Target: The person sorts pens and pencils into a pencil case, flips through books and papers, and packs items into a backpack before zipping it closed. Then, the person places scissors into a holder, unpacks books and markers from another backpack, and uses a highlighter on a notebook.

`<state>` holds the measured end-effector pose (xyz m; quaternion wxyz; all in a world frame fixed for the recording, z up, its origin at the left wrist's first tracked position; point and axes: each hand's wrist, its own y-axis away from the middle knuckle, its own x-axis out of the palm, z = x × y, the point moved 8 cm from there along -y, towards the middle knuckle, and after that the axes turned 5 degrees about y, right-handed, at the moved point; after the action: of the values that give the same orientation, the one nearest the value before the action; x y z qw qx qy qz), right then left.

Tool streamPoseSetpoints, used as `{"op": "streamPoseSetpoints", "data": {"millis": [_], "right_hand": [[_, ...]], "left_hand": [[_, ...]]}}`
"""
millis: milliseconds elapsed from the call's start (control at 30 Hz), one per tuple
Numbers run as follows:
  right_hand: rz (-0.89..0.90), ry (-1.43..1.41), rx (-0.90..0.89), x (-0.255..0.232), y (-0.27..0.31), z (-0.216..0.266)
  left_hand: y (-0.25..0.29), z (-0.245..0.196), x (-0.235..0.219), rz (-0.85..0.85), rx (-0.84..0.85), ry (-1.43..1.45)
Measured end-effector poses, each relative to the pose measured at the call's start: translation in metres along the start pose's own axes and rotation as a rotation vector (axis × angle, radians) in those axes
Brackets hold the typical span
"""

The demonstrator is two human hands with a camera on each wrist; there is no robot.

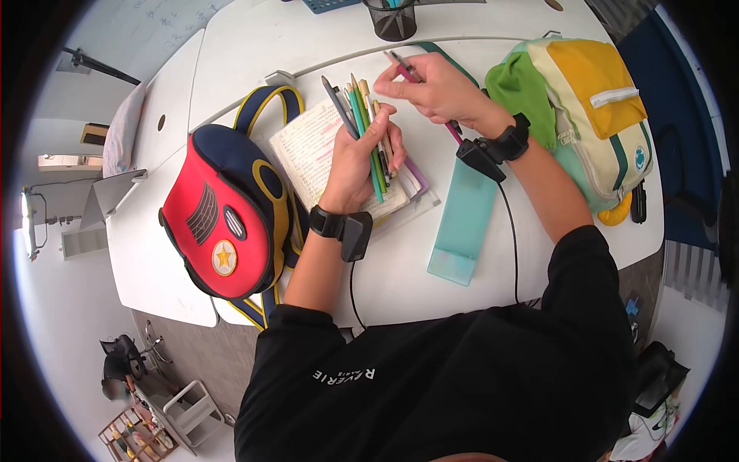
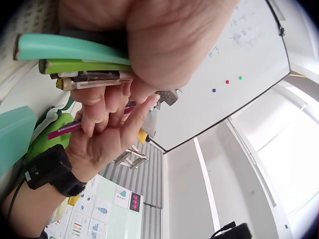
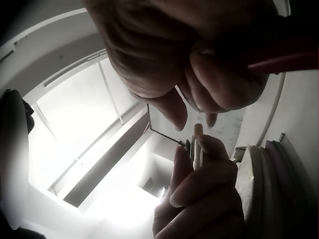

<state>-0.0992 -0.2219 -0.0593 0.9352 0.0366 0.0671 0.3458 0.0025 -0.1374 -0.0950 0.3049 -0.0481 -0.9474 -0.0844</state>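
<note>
My left hand (image 1: 352, 169) grips a bundle of pens and pencils (image 1: 358, 112), among them teal, green and grey ones, over an open notebook (image 1: 302, 146) with handwritten pages. In the left wrist view, the teal (image 2: 70, 48) and lime-green (image 2: 82, 66) barrels stick out beneath the palm. To the right of the bundle, my right hand (image 1: 443, 91) holds a magenta pen (image 1: 453, 132) between thumb and fingers, its upper end tilted to the left. The right wrist view is dark; the left hand (image 3: 202, 199) shows below the right one there.
A red and navy backpack (image 1: 219, 219) lies at left. At right is a green, cream and yellow backpack (image 1: 593, 115). A flat teal case (image 1: 466, 215) rests before my right forearm. A black mesh pen holder (image 1: 391, 21) stands at the back, near a blue basket (image 1: 331, 5).
</note>
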Motion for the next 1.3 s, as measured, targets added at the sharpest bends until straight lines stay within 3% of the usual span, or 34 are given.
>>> {"op": "streamPoseSetpoints", "data": {"millis": [300, 600, 733, 1100, 1300], "right_hand": [[-0.034, 0.212, -0.111, 0.010, 0.000, 0.004], [-0.070, -0.145, -0.059, -0.008, 0.002, 0.009], [-0.045, -0.149, -0.049, -0.012, 0.001, 0.008], [-0.261, -0.296, -0.130, -0.047, -0.003, 0.009], [-0.198, -0.418, -0.071, -0.037, -0.006, 0.000]], "left_hand": [[0.002, 0.004, 0.005, 0.024, -0.048, -0.125], [0.002, 0.002, 0.006, -0.002, -0.045, 0.009], [0.002, 0.002, 0.001, -0.048, -0.063, 0.034], [0.001, -0.004, 0.002, -0.052, -0.012, 0.011], [0.002, -0.005, -0.003, -0.013, 0.086, 0.078]]}}
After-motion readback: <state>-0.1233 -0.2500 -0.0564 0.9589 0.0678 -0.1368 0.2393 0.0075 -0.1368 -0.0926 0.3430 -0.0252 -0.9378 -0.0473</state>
